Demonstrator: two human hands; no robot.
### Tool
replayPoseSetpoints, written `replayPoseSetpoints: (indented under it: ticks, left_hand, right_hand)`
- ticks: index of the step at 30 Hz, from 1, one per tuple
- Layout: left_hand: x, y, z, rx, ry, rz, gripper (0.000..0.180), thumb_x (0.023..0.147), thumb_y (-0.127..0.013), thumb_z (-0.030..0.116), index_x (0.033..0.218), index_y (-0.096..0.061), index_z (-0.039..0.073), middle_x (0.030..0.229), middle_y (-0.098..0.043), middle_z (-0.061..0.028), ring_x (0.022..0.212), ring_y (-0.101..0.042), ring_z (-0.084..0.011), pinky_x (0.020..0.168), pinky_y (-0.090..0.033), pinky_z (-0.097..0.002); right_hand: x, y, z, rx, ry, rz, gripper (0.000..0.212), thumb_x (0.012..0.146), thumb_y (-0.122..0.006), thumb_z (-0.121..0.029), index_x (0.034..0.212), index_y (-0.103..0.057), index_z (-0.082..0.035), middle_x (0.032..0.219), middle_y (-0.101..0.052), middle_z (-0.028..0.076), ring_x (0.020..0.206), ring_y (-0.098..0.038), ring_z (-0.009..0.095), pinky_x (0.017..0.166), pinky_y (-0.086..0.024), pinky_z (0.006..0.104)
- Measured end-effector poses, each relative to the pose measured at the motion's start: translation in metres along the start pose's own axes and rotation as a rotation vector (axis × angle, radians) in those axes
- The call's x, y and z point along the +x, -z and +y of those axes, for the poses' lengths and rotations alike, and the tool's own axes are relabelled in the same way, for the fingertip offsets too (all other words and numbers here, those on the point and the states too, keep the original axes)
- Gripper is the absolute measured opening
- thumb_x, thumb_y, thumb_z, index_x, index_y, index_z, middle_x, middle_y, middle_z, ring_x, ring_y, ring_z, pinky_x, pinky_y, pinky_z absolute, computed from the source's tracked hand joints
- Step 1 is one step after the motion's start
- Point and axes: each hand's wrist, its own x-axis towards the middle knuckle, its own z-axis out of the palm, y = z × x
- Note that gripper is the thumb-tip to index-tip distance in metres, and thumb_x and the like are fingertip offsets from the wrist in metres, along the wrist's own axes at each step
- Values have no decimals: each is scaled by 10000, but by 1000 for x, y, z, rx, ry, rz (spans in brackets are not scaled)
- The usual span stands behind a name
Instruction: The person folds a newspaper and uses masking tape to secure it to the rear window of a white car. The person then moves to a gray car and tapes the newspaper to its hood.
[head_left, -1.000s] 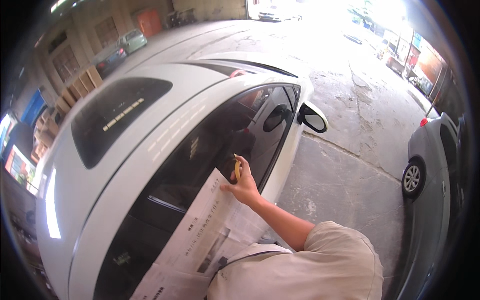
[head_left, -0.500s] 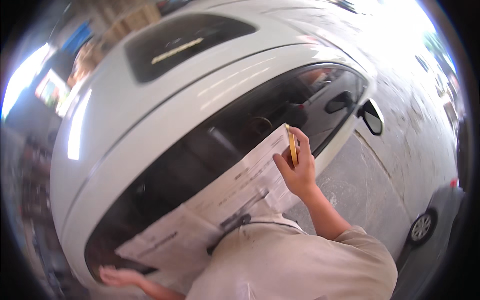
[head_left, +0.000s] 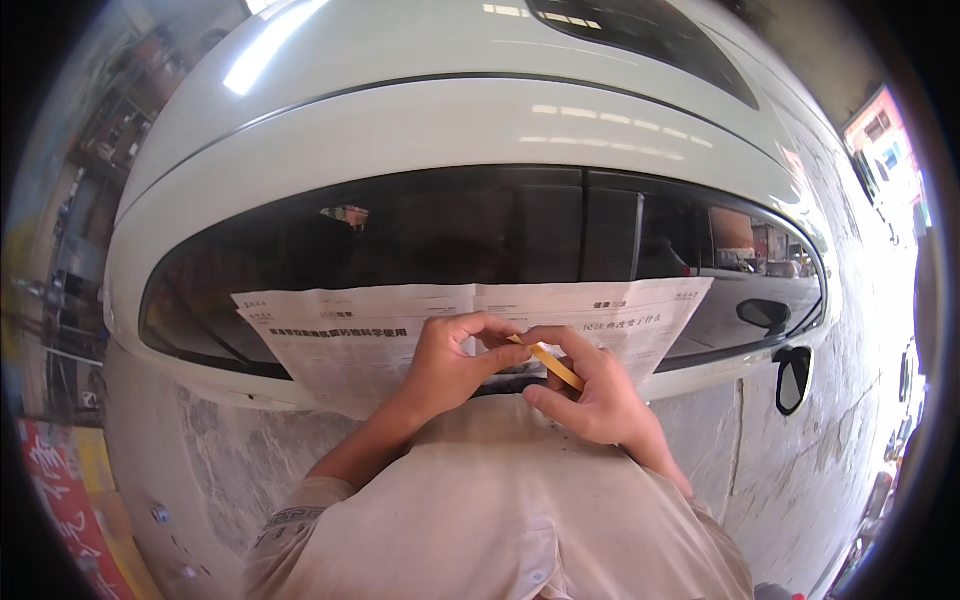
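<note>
In front of the middle of a spread newspaper sheet (head_left: 330, 352), my two hands meet at a roll of yellow tape (head_left: 560, 370). My right hand (head_left: 597, 392) holds the roll between thumb and fingers, tilted on its edge. My left hand (head_left: 455, 362) pinches the tape near the roll's upper left side; whether a loose end is between its fingertips is too small to tell. The newspaper lies along the car's side, its upper edge across the lower part of the dark side windows (head_left: 450, 230). Behind my hands, its lower middle is hidden.
The white car (head_left: 420, 125) spans the view, with a sunroof (head_left: 650, 40) at top right. Its side mirror (head_left: 793, 382) sticks out on the right. Grey concrete floor (head_left: 240, 450) lies below. A red board (head_left: 65, 510) stands at lower left, cluttered shelves (head_left: 100, 170) beyond.
The view has turned, so the car now lies level. My left hand has come from the newspaper's far left end to the tape; the right has brought the roll from its right corner to the middle.
</note>
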Motion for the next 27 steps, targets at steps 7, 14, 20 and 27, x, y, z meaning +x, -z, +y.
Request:
replayPoseSetpoints:
  ticks: [7, 14, 20, 27]
  left_hand:
    - [-16, 14, -26, 32, -17, 83, 132, 877, -829, 108, 946, -786, 4, 864, -775, -59, 817, -690, -112, 777, -550, -295]
    - [-26, 28, -42, 51, -38, 81, 189, 959, -764, 187, 954, -713, 4, 852, -729, -79, 781, -664, -152, 761, -537, -316]
    - [-38, 30, -72, 124, -235, 393, 179, 999, -703, 158, 974, -621, 1, 878, -673, -101, 790, -645, -191, 774, -530, -335]
    - [-48, 124, -122, 79, -278, 1023, 183, 1089, -596, 222, 1071, -586, 40, 876, -653, -27, 768, -595, -84, 715, -507, -250]
  right_hand:
    - [14, -16, 1, -175, -82, -46, 461, 898, -747, -239, 1320, -601, -128, 635, -625, 112, 576, -631, 286, 617, -491, 378]
    - [28, -29, 12, -136, -116, -110, 539, 918, -727, -196, 1431, -575, -132, 678, -674, 85, 606, -624, 159, 631, -486, 333]
    - [22, -44, 14, -56, 74, 192, 563, 876, -713, -76, 1415, -604, 43, 656, -660, 55, 581, -582, 119, 598, -467, 301]
    - [-4, 30, 49, -745, 668, 373, 409, 708, -820, -93, 1099, -778, 17, 525, -498, 20, 480, -505, 224, 524, -395, 348]
